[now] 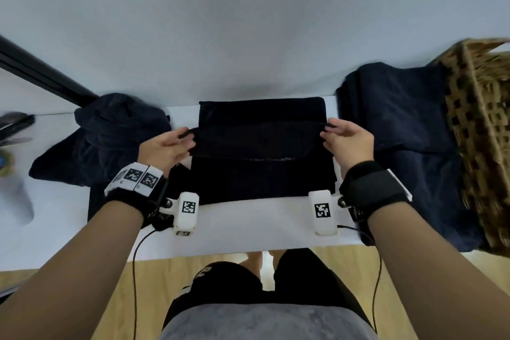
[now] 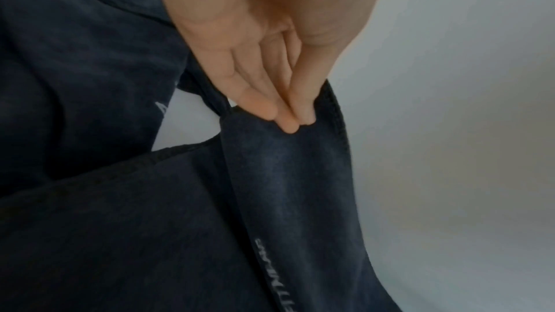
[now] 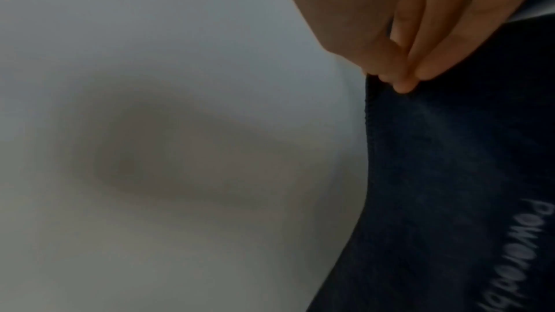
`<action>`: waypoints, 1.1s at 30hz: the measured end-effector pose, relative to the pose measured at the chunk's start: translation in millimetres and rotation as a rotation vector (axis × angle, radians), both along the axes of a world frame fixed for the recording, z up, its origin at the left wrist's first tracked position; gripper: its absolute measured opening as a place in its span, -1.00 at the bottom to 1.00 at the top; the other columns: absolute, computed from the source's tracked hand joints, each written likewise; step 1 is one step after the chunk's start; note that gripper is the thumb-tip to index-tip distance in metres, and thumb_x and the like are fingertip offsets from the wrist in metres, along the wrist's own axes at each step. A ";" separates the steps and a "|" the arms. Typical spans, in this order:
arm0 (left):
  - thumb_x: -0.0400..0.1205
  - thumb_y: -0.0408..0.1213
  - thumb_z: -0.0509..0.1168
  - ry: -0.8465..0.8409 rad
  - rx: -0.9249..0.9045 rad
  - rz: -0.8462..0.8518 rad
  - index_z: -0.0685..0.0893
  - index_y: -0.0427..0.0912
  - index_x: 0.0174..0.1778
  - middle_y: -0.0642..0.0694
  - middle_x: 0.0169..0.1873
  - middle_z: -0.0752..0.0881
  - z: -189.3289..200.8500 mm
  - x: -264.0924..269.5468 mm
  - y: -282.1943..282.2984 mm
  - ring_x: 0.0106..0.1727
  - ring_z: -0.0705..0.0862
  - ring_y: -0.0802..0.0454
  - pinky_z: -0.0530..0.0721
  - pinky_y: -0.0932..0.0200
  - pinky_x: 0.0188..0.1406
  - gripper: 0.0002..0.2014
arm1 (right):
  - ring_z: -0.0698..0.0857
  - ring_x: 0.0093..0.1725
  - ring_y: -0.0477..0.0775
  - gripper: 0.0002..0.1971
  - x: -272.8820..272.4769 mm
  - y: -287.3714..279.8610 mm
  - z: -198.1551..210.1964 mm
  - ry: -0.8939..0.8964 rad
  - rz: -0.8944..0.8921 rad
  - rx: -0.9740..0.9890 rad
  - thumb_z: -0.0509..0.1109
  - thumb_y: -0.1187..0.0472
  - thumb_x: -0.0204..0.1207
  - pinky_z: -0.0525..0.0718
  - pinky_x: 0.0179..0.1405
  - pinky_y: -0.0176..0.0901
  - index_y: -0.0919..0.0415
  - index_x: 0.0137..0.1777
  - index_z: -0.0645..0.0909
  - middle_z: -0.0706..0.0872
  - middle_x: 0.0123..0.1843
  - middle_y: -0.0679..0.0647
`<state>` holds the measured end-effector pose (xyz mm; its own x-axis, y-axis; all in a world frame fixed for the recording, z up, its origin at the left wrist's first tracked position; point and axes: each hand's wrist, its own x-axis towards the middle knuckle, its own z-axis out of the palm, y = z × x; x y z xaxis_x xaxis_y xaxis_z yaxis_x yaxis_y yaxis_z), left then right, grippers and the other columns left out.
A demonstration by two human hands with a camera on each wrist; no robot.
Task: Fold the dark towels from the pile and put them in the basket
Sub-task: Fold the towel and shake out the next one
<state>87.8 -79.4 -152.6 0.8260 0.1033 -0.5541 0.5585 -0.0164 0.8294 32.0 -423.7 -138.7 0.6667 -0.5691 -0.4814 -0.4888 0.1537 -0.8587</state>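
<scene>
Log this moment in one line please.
step: folding | left hand: pinching dark towel corner | right hand: pinching opposite corner | pile: left | basket: right

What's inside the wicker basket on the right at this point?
Dark navy towels fill the wicker basket and spill over its near-left side onto the white table. How many, and what lies beneath them, is covered. Both hands pinch the centre towel.

Plain indoor room, white table (image 1: 248, 226) against bare pale wall (image 1: 248, 22), wood-look floor (image 1: 149, 298), wicker basket (image 1: 480, 107)
</scene>
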 end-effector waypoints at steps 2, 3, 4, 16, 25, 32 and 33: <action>0.56 -0.30 0.48 -0.005 0.083 0.073 0.69 -0.23 0.15 -0.06 -0.22 0.85 -8.5 18.2 -10.2 -0.18 0.83 0.14 0.74 0.35 -0.25 -0.73 | 0.79 -0.20 -0.05 -0.84 17.0 -4.4 -8.3 0.072 -0.001 -0.138 0.54 0.35 0.46 0.80 -0.06 -0.18 0.17 0.02 0.78 0.76 -0.23 -0.01; 0.58 -0.23 0.47 0.000 0.128 0.091 0.66 -0.25 0.13 -0.07 -0.26 0.82 -13.4 28.6 -15.5 -0.30 0.81 0.18 0.72 0.38 -0.35 -0.73 | 0.81 -0.16 0.01 -0.88 25.8 -7.4 -13.4 0.102 0.000 -0.197 0.56 0.27 0.46 0.79 0.04 -0.08 0.13 -0.02 0.79 0.80 -0.22 0.01; 0.59 -0.18 0.45 0.006 0.184 0.091 0.65 -0.24 0.11 -0.06 -0.28 0.79 -19.2 38.7 -19.9 -0.41 0.77 0.23 0.68 0.40 -0.44 -0.73 | 0.82 -0.12 0.05 -0.91 34.4 -10.2 -18.4 0.121 0.004 -0.252 0.55 0.22 0.47 0.78 0.09 -0.01 0.11 -0.03 0.79 0.82 -0.20 0.04; 0.43 0.00 0.52 0.011 0.571 -0.083 0.82 -0.06 0.04 -0.10 -0.08 0.83 -68.9 94.9 -34.1 0.04 0.79 -0.10 0.71 0.03 0.21 -0.68 | 0.68 0.21 0.21 -0.81 100.1 -21.0 -69.8 0.292 0.341 -0.738 0.39 0.21 0.61 0.55 0.29 -0.16 0.21 0.15 0.76 0.64 0.30 0.26; 0.25 -0.03 0.59 0.006 0.560 -0.154 0.69 0.11 -0.45 0.22 -0.50 0.69 -65.9 101.5 -45.8 -0.36 0.68 0.17 0.63 0.32 -0.26 -0.82 | 0.70 0.15 0.20 -0.79 109.7 -26.4 -68.9 0.356 0.489 -0.756 0.34 0.35 0.51 0.56 0.08 -0.23 0.16 0.01 0.77 0.75 0.16 0.17; 0.44 -0.23 0.57 -0.020 0.301 -0.033 0.79 -0.04 -0.23 -0.02 -0.24 0.81 -34.3 87.5 -40.8 -0.19 0.77 0.05 0.74 0.19 -0.07 -0.91 | 0.72 0.13 0.10 -0.79 96.0 -20.4 -41.1 0.326 0.397 -0.721 0.35 0.32 0.44 0.35 0.00 -0.48 0.16 -0.04 0.79 0.82 0.07 0.09; 0.45 -0.24 0.56 -0.042 0.298 -0.041 0.81 -0.05 -0.18 0.00 -0.23 0.83 -29.4 82.4 -38.5 -0.18 0.78 0.12 0.73 0.29 -0.08 -0.91 | 0.73 0.12 0.09 -0.77 90.3 -19.8 -33.8 0.323 0.373 -0.718 0.35 0.30 0.44 0.38 0.01 -0.49 0.15 -0.02 0.82 0.83 0.06 0.08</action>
<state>170.2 -117.8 -182.0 0.8545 0.2224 -0.4695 0.5175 -0.2842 0.8071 122.4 -443.5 -172.6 0.7630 -0.5790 -0.2873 -0.6355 -0.5905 -0.4975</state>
